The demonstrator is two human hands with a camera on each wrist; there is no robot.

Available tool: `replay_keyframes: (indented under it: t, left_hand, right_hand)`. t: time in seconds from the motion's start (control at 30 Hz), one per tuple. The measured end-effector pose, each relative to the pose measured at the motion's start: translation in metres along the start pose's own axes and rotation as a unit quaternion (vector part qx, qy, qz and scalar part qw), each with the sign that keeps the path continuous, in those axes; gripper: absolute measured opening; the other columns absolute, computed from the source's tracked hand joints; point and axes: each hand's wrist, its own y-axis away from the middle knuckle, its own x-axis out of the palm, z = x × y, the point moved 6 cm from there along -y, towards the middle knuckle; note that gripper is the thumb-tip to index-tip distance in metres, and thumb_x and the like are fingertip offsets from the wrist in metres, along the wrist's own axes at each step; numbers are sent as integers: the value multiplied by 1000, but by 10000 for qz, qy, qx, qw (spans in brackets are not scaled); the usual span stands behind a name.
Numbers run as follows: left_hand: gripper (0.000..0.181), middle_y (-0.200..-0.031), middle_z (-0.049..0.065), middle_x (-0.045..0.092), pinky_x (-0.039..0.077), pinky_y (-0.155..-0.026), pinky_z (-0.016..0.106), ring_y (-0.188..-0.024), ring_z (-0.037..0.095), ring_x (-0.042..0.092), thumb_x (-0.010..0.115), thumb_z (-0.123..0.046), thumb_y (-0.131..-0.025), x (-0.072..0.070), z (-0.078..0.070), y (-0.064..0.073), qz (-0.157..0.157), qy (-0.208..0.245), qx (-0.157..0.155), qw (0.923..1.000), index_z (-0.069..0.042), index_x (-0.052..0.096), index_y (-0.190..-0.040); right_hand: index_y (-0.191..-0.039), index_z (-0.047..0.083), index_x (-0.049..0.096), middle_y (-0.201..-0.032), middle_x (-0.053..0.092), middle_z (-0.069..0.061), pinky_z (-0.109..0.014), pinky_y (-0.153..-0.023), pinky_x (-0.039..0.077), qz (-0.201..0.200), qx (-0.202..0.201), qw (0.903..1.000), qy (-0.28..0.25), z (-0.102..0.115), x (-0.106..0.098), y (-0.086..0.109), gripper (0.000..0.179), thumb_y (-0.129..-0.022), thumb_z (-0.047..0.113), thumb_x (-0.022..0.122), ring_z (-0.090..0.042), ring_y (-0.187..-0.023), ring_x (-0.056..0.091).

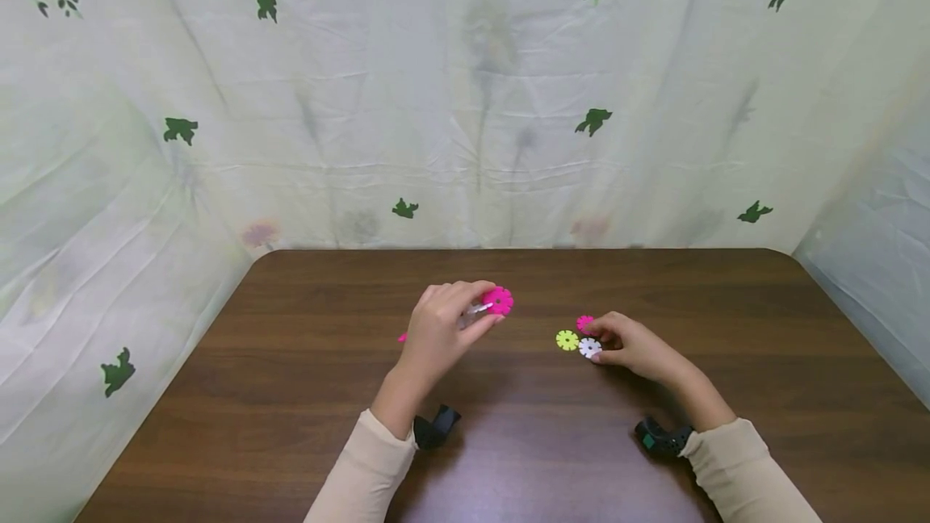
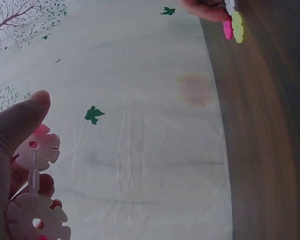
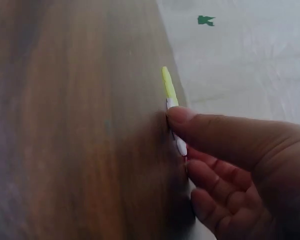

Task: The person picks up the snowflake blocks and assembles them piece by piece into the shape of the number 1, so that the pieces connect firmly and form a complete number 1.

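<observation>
My left hand [image 1: 443, 321] pinches a linked string of notched flower-shaped plastic discs, raised over the table. A pink disc [image 1: 499, 301] shows at its fingertips, with a white disc [image 1: 475, 309] seen edge-on beside it. In the left wrist view, a round disc [image 2: 38, 212] shows lower on the string, partly covered by fingers. Farther right, my right hand [image 1: 632, 343] grips a small cluster of discs: a white disc [image 1: 590, 348] at the thumb, a pink disc [image 1: 584, 324] at the fingers and a yellow disc [image 1: 567, 340] sticking out to the left.
The brown wooden table [image 1: 567, 458] lies under both hands. A pale cloth backdrop [image 1: 450, 103] with leaf and bird prints rises behind its far edge. A bit of pink [image 1: 402, 337] peeks out left of the left hand. Black straps [image 1: 661, 437] circle both wrists.
</observation>
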Motion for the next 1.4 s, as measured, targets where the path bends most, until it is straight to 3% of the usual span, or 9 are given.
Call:
replay_keyframes:
  t: [0.2,0.37,0.53,0.67,0.83,1.2,1.4]
  left_hand:
    - [34,-85,-2,64,40,-67,27,-69,11,55,78,-19,-70,1,0,0,35,28,18,10000,-8,65,-99]
    - [33,-86,-3,64,40,-67,26,-69,10,54,77,-21,-70,1,0,0,79,18,-11,10000,-8,66,-99]
    - [33,-84,-3,64,40,-66,26,-68,10,53,78,-20,-70,3,-1,1,95,48,8,9999,-8,66,-98]
    - [33,-83,-3,64,40,-66,25,-68,9,53,77,-20,-70,6,-3,1,151,84,60,9998,-8,66,-98]
    - [33,-81,-4,64,40,-65,25,-68,10,53,78,-21,-69,9,-6,2,195,77,133,9997,-8,66,-97]
    - [33,-79,-5,62,39,-62,22,-66,9,51,78,-23,-70,16,-16,2,275,136,412,9987,-9,66,-97]
    - [34,-80,-4,63,39,-61,21,-66,8,51,78,-24,-70,20,-22,3,412,146,436,9981,-8,66,-97]
  right_hand:
    - [-96,7,56,-90,51,-2,-34,-70,44,8,259,9990,375,2,0,-1,24,-77,10,71,-19,-81,49]
    - [-96,10,54,-80,53,0,-29,-63,44,32,220,9996,186,5,0,-1,23,-78,8,69,-16,-74,50]
    - [-104,6,58,-88,58,-3,-28,-65,47,5,-55,9996,-289,15,-4,-1,21,-83,4,63,-17,-75,55]
    - [-106,4,58,-89,59,-4,-27,-64,49,-274,-20,9983,-515,25,-12,-2,24,-83,5,63,-18,-75,57]
    - [-97,4,61,-83,59,-4,-26,-63,49,-842,-21,9950,-544,39,-23,1,20,-79,10,68,-18,-74,58]
    - [-88,9,61,-79,59,0,-30,-63,51,-1258,-773,9871,-626,84,-24,7,17,-75,6,71,-14,-69,57]
    - [-86,11,61,-80,58,4,-25,-59,48,-1385,-1208,9824,-343,103,-21,11,18,-74,4,71,-11,-68,54]
